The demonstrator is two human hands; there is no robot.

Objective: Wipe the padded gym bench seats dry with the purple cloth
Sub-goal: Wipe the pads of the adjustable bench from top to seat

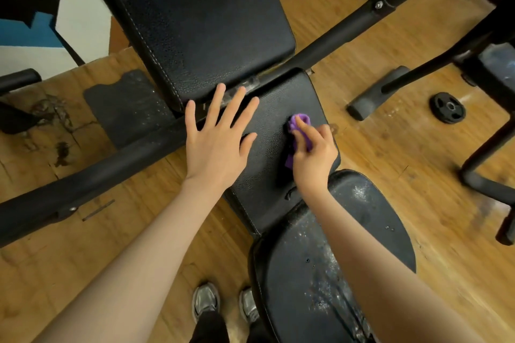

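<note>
purple cloth (299, 125) (bunched), on black seat (267, 153)

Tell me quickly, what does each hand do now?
Left hand: open, fingers spread over the seat pad.
Right hand: grips the purple cloth.

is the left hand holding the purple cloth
No, the purple cloth is gripped by the right hand, while the left hand lies flat with spread fingers on the seat pad.

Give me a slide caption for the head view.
Right hand wipes bench seat with purple cloth; left hand spread open.
</note>
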